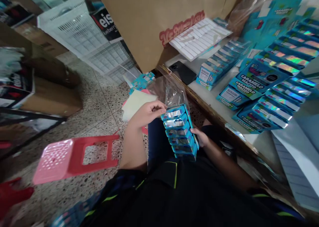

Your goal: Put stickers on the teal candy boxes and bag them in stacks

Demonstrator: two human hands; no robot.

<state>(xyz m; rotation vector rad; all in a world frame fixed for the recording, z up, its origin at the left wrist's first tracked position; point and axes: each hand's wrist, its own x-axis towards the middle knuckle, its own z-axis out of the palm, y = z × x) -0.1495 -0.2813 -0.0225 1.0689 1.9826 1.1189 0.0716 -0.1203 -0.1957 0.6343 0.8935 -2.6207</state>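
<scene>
A turquoise candy display box (180,134) with a row of small packs and shiny silver strips is tilted over my lap. My right hand (200,137) grips its right side, with the thumb on the edge and the other fingers hidden. At the far end, a clear plastic bag (171,91) stretches beyond the box; how much of the box it covers cannot be made out. My left hand (151,112) is closed in a pinch on the bag's edge, at the box's upper left corner.
On the right table stand several stacked candy boxes (259,77), a black phone (183,71) and a printed sheet (199,37). A large carton (149,21) rises ahead. A red plastic stool (74,157) lies on the floor at left, near white crates (82,31) and a brown carton (52,94).
</scene>
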